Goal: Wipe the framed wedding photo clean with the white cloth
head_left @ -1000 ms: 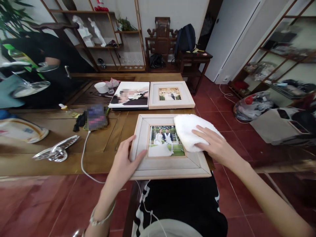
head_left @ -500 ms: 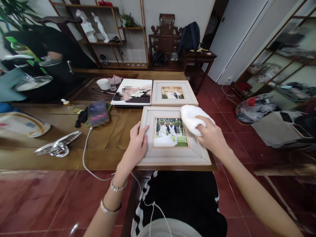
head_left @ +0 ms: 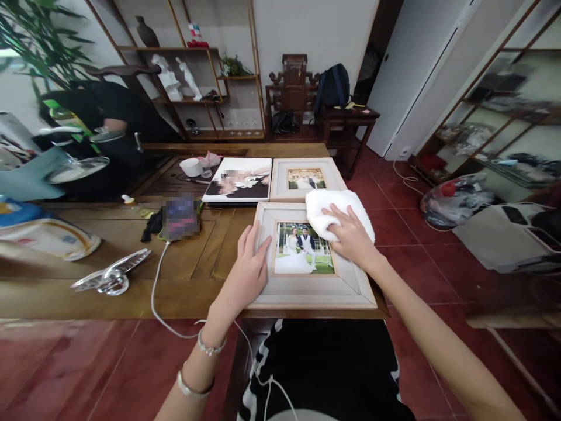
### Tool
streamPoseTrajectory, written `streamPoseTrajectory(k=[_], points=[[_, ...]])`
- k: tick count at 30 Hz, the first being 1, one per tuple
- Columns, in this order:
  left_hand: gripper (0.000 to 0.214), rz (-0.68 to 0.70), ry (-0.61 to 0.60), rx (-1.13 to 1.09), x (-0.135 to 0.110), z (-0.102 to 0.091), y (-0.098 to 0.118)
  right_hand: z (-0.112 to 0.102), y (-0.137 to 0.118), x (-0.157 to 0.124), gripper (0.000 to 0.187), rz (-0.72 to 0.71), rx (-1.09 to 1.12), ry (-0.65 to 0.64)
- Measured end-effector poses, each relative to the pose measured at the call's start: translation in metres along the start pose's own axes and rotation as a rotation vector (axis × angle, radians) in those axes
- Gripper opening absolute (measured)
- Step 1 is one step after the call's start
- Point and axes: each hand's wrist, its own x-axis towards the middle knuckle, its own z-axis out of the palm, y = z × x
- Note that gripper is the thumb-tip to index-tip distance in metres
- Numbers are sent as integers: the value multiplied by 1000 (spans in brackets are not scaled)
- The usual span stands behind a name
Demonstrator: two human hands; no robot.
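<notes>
A pale wooden picture frame (head_left: 307, 295) with a wedding photo lies flat at the table's front edge. My left hand (head_left: 245, 272) grips its left side, thumb on the face and fingers along the outer edge. In my right hand (head_left: 350, 234) is a folded white towel (head_left: 339, 202), pressed over the frame's upper right corner and covering it. Directly behind lie a second pale picture frame (head_left: 280, 181), partly hidden by the towel, and a white-edged photo panel (head_left: 241, 196).
Left on the wooden table (head_left: 219, 286) are a silver winged ornament (head_left: 113, 278), a dark pouch (head_left: 182, 216) with a white cable (head_left: 153, 292), a white cup (head_left: 191, 168) and a blue-and-white package (head_left: 48, 234). A person in black (head_left: 135, 111) is at the far left.
My right hand has moved the towel leftward along the frame's upper right corner, its fingers now spread over it. My left hand stays on the frame's left side. The view has tilted up slightly.
</notes>
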Motion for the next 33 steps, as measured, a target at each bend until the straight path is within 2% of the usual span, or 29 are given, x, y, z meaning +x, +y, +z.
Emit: streamPoseTrajectory(k=[5,10,12,16,19,22,25,33], points=[[53,53,-118,-83,13,-5,-3,-1,0,-3,45,4,37,-40],[43,38,-82,-129,25,-4,-10,-1,-1,-5,43,-37,45,-26],[39,56,-61,-124,25,-2,-12,-2,-2,-5,39,28,28,57],[37,77,-37,-128,22,0,-14,-2,-1,2,31,273,-30,211],[37,82,-47,-110,22,1,-15,1,-2,9,41,295,-66,136],[39,77,-64,-90,22,1,-15,2,-3,11,49,237,-95,20],[39,77,-63,-89,21,2,-16,1,-3,8,48,162,-101,-51],[38,2,-59,-131,17,6,-14,-2,-1,10,47,116,-90,-101]])
